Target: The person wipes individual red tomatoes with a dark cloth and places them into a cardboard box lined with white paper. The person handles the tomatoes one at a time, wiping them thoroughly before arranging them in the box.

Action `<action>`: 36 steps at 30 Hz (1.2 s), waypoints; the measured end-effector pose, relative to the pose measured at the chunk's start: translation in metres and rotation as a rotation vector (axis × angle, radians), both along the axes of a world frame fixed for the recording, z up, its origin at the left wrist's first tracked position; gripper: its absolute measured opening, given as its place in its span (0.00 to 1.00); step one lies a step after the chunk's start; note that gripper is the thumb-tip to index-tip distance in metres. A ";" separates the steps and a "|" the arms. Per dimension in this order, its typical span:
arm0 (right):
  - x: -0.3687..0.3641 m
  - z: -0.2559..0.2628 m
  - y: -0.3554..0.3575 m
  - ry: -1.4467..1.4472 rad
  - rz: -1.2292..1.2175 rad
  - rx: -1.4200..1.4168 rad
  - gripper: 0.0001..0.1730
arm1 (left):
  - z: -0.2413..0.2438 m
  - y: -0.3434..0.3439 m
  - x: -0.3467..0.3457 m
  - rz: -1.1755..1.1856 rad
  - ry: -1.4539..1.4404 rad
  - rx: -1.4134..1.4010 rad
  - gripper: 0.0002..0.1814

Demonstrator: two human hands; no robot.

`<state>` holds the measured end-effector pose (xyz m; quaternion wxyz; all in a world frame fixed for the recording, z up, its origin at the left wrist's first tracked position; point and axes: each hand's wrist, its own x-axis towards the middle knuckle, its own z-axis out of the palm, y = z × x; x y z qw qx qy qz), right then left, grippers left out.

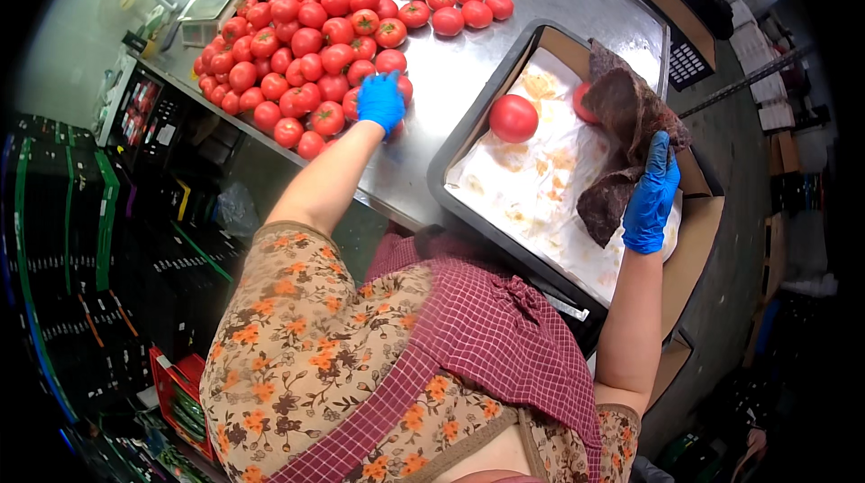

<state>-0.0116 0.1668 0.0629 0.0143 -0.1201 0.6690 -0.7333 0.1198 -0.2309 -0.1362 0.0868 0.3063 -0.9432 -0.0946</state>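
A large heap of red tomatoes (pixel 307 42) covers the left and far part of a stainless steel table (pixel 439 67). At the heap's near right edge, my left hand (pixel 382 103), in a blue glove, rests over tomatoes; its fingertips are partly hidden, so its grip is unclear. To the right is a dark crate (pixel 481 104) lined with stained white paper (pixel 534 206). One tomato (pixel 513 119) lies on the paper, and a second tomato (pixel 584 103) is partly covered by a crumpled brown cloth (pixel 628 101). My blue-gloved right hand (pixel 650 202) grips that cloth over the crate's right side.
A clear plastic container (pixel 213 3) stands at the table's far left. Stacked dark crates (pixel 61 213) line the left, with a red crate (pixel 179 402) below. An open cardboard box flap (pixel 696 246) juts out on the right. Another person (pixel 706 0) is at far right.
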 end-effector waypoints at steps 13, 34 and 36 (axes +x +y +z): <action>0.000 -0.001 -0.002 -0.032 0.033 0.045 0.22 | 0.017 -0.079 0.022 -0.103 -0.161 0.077 0.29; 0.002 -0.001 0.002 0.143 0.033 0.230 0.16 | -0.014 -0.113 -0.025 -0.017 -0.366 -0.051 0.27; 0.007 0.004 0.005 0.253 0.024 0.328 0.16 | -0.019 -0.117 -0.025 -0.086 -0.356 -0.183 0.19</action>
